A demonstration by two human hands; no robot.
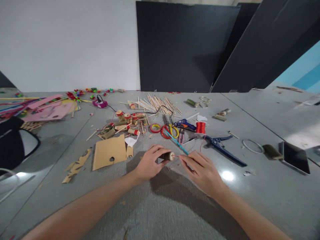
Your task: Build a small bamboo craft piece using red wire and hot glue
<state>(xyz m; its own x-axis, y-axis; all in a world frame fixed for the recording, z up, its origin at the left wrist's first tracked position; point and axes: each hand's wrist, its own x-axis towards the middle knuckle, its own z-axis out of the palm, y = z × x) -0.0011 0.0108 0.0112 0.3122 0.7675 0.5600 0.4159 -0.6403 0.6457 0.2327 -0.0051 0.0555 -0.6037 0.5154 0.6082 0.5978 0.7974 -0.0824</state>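
Note:
My left hand (pixel 153 161) is closed round a short bamboo tube (pixel 171 156), its pale cut end turned to the right. From the middle of that end a thin red string (pixel 176 156) runs to my right hand (pixel 201 168), which pinches it between thumb and fingertips. Just beyond my right hand lies a blue pen-like stick (pixel 178 143). Behind it are red-handled and yellow-handled scissors (pixel 173 131) and a roll of red tape (pixel 155 128). A spool of red string (pixel 200 127) stands to the right of these.
Blue cutters (pixel 225 150) lie right of my hands. Left are a cardboard sheet (pixel 107 153) with a hole and a pile of bamboo pieces (pixel 120 126). Farther back are thin wooden sticks (pixel 163 104) and a blue glue gun (pixel 186 124). A phone (pixel 296 156) is far right.

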